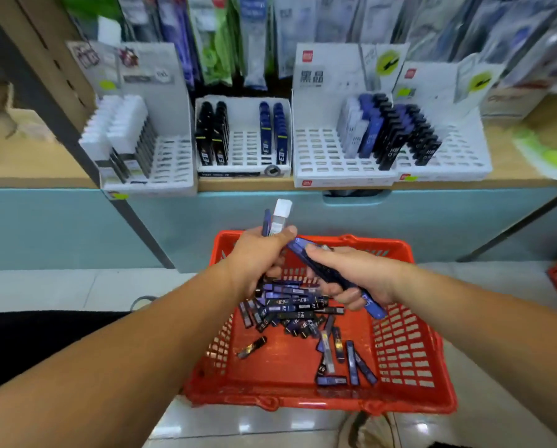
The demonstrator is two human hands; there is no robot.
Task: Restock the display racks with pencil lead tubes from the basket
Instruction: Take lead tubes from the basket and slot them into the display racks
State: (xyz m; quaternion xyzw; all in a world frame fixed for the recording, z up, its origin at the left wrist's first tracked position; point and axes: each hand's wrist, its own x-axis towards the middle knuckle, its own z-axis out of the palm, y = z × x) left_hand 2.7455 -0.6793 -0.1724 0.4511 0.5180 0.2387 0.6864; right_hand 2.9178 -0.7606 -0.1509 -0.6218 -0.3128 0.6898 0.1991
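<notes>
Above the slotted basket (406,350), right hand (357,273) grips flat tubes (375,308).

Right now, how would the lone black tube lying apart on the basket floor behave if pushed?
The black tube looks like rigid plastic, small and probably light. Its sides seem flat, so it would likely slide rather than roll on the floor of the red basket. The slotted side wall might catch it.

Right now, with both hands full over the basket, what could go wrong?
1. The left hand holds a white-capped tube and a blue tube together, so one may land in the wrong one of the display racks.
2. The right hand grips a slanted bundle of blue tubes; one could slip into the red basket.
</notes>
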